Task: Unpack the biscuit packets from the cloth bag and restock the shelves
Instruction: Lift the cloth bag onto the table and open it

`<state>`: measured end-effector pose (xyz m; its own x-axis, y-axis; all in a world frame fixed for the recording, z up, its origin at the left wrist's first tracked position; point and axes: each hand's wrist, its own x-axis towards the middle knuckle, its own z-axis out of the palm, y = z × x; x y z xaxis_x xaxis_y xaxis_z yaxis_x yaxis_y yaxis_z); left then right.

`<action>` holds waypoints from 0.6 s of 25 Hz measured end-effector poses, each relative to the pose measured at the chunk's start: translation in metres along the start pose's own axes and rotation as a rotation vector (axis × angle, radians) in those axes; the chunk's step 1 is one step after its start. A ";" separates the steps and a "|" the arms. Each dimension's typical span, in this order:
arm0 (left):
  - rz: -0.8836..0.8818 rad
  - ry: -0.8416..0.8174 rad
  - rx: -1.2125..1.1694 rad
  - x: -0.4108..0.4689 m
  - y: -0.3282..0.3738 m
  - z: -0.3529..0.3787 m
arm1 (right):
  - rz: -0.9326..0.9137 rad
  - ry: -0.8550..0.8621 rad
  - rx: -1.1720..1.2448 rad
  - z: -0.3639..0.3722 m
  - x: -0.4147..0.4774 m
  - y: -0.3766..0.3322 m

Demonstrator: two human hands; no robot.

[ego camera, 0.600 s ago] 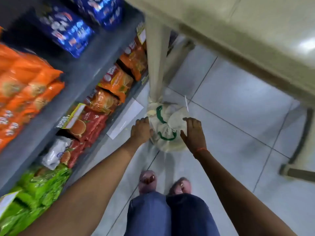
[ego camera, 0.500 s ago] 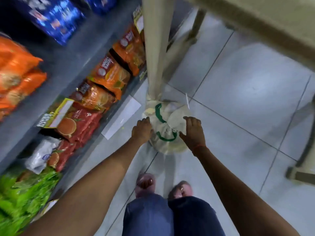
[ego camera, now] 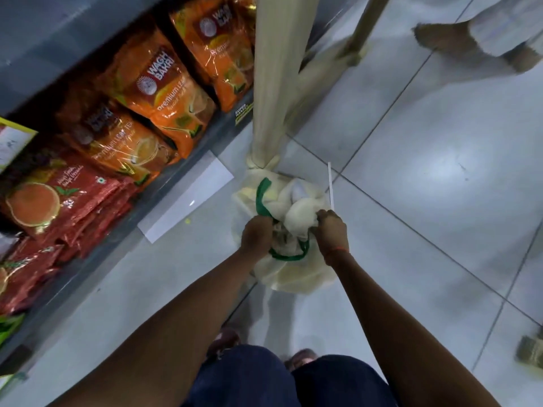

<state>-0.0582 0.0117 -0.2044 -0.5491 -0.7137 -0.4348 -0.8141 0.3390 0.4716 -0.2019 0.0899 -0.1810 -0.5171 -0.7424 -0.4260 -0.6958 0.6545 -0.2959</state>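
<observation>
At the bottom of the view, the person's legs in dark blue trousers [ego camera: 282, 383] are standing on the pale tiled floor [ego camera: 426, 245], with both forearms reaching forward and down from there. Just beyond the feet, the cloth bag [ego camera: 291, 274] is sitting on the floor, cream-coloured with green handles [ego camera: 289, 255], its top bunched and crumpled. The left hand [ego camera: 257, 235] is curling closed on the bag's mouth at the left side, where one green handle is running up past it. The right hand [ego camera: 333, 230], with a thin red thread at the wrist, is pinching a fold of the cream cloth at the right side. No biscuit packets are showing; whatever the bag is holding is hidden by the fabric.

A thin white stick [ego camera: 330, 183] is lying on the floor just beside the bag's far right edge. A flat white sheet [ego camera: 188, 198] is lying on the tiles to the bag's left, against the shelf base. Directly behind the bag, a cream post [ego camera: 279, 83] is rising from the floor, its foot wrapped in cloth and touching the bag's far edge.

To the left, the bottom shelf [ego camera: 88, 259] is carrying red packets [ego camera: 53, 207] nearest, then orange tea packs [ego camera: 170, 95] leaning in a row farther along. At the far upper right, another person's foot [ego camera: 440, 36] is standing on the tiles.
</observation>
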 end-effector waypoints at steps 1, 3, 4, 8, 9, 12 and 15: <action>-0.005 0.012 -0.018 -0.002 0.003 -0.008 | 0.000 0.000 -0.003 -0.010 -0.002 0.001; -0.026 0.025 -0.037 -0.007 0.009 -0.027 | -0.019 0.006 0.028 -0.028 -0.014 -0.002; -0.043 0.027 -0.038 -0.014 0.015 -0.044 | -0.028 0.019 0.069 -0.041 -0.026 -0.009; -0.095 0.059 -0.043 -0.043 0.034 -0.107 | -0.013 0.091 0.273 -0.084 -0.069 -0.046; -0.100 0.065 -0.047 -0.053 0.040 -0.123 | 0.003 0.095 0.317 -0.098 -0.081 -0.055; -0.104 0.057 -0.050 -0.084 0.061 -0.165 | 0.056 0.131 0.369 -0.139 -0.113 -0.068; -0.042 0.039 0.010 -0.127 0.090 -0.208 | 0.094 0.161 0.388 -0.188 -0.151 -0.080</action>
<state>-0.0226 0.0054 0.0524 -0.5068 -0.7505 -0.4242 -0.8383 0.3143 0.4455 -0.1622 0.1229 0.0681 -0.6623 -0.6694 -0.3365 -0.4186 0.7031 -0.5748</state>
